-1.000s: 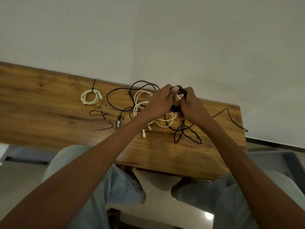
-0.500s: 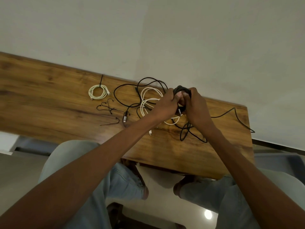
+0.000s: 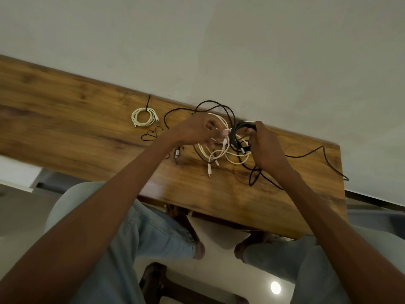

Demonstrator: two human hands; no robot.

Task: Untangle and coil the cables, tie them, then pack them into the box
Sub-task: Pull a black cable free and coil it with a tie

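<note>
Right hand [image 3: 266,148]: grip closed round a black coil [image 3: 242,133], held just above the desk [image 3: 65,119]; the coil's plug end [image 3: 243,151] hangs at 6 o'clock of the coil, beside the palm. A black tail [image 3: 315,153] runs from under this hand toward 3 o'clock, across the desk and past its right edge; a further black loop [image 3: 254,178] lies at 6 o'clock of the hand.

Left hand [image 3: 197,130]: at 9 o'clock of the coil, just beside it; fingers curled, tips pinching a white cable [image 3: 225,131] near its end.

White tangle [image 3: 221,152]: loose loops on the desk between and below both hands, two plug ends trailing toward 6 o'clock.

Black cable [image 3: 206,104]: loose arcs at 12 o'clock of the left hand, passing behind it; a metal plug [image 3: 176,152] shows at 7 o'clock of that hand, under the wrist.

Tied coil [image 3: 143,117]: pale, neat ring bound with a black tie [image 3: 148,103], at 9 o'clock of the left hand, well apart from the tangle.

Thin black wire [image 3: 151,134]: small curls at 6 o'clock of the tied coil.

Box: not in view.
</note>
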